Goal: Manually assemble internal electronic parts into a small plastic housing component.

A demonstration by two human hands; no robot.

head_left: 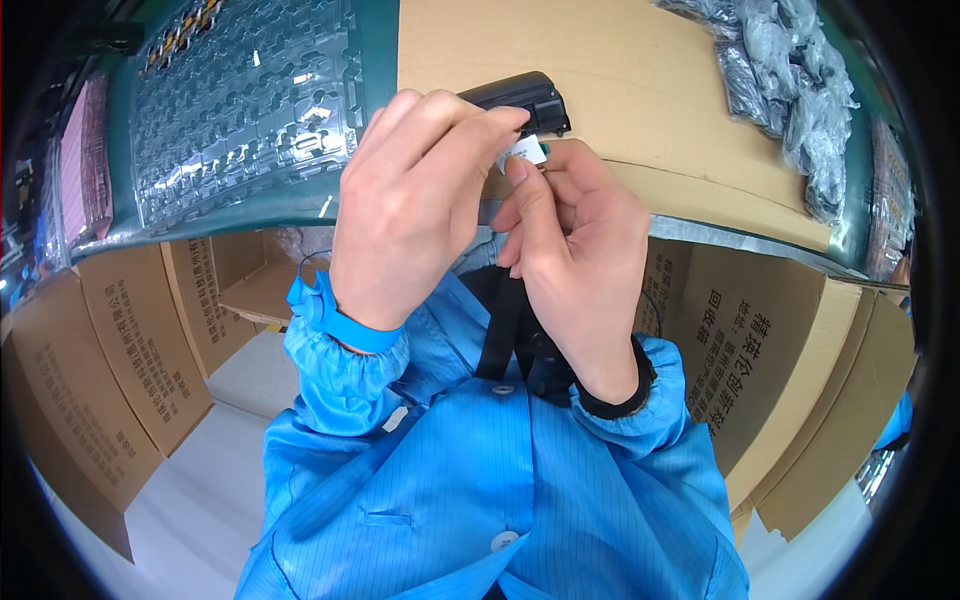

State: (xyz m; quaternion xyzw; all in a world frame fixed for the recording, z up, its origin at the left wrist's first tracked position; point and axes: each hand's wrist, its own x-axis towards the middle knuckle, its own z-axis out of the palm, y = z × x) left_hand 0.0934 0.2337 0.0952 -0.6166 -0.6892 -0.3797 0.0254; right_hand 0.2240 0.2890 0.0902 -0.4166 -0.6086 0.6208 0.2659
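A small white piece (528,150), label-like with faint print and a bit of green at its edge, is pinched between the thumb and fingers of my right hand (580,240). My left hand (410,200) is closed too, its fingertips meeting at the left end of the white piece; what they grip there is partly hidden. Just beyond my fingers lies a black plastic device (545,98) with a rounded long body, on the cardboard sheet (600,60). My left fingers cover part of it. A blue strap (350,330) circles my left wrist.
Clear plastic trays (250,110) lie on the green mat at the left, with orange-and-black parts (180,35) at the far end. Plastic-wrapped items (790,90) are heaped at the far right. Open cardboard boxes (120,370) stand below the table edge on both sides.
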